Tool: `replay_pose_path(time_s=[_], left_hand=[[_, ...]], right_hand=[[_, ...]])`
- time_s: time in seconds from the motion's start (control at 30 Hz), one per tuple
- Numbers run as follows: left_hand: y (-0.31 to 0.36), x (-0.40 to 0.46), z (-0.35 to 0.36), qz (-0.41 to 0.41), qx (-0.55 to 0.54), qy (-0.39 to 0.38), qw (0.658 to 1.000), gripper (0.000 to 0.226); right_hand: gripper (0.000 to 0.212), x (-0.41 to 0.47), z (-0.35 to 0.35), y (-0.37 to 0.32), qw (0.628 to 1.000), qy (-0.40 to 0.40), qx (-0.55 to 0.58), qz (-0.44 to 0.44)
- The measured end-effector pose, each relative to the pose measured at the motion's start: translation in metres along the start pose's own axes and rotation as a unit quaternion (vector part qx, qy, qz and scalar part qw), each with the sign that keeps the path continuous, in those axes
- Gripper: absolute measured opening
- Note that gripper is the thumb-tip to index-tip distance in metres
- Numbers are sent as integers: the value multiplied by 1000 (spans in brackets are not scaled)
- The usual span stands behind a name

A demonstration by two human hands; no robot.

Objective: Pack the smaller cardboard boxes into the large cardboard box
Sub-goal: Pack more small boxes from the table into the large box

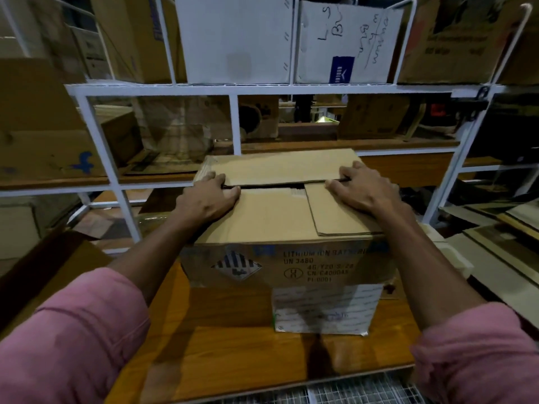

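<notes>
Both hands, your left hand and right hand, are pressing flat on the large cardboard box's closing flaps, so packing is looking nearly finished.

Bare wooden tabletop is lying open below both wrists. Just beyond the fingertips, white shelf rails and stacked cartons are blocking any forward reach.

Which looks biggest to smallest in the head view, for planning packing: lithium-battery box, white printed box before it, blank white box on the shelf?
1. Lithium-battery box
2. Blank white shelf box, farther away, so unsure
3. White printed box
</notes>
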State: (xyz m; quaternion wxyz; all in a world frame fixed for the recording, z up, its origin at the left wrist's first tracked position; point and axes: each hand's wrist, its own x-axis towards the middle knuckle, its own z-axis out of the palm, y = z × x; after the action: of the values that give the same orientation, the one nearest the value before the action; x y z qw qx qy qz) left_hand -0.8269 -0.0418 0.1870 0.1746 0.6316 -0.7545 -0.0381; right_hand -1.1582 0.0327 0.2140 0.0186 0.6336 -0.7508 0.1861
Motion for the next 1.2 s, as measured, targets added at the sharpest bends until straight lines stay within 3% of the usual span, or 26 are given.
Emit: replay_pose_path(time_s=[0.23, 0.43, 0.8, 1.2], left_hand=[[-59, -51, -58, -19, 52, 92, 994, 77], [-132, -91, -110, -51, 74, 132, 987, 87], [-299, -153, -215, -107, 98, 150, 978, 69], [-478, -164, -297, -138, 106, 145, 974, 76]], right_hand=[[58, -10, 0, -77, 996, 33, 23, -79], [59, -22, 14, -163, 990, 56, 52, -122], [57, -49, 28, -374, 975, 50, 95, -194], [56, -55, 56, -573, 972, 71, 95, -200]])
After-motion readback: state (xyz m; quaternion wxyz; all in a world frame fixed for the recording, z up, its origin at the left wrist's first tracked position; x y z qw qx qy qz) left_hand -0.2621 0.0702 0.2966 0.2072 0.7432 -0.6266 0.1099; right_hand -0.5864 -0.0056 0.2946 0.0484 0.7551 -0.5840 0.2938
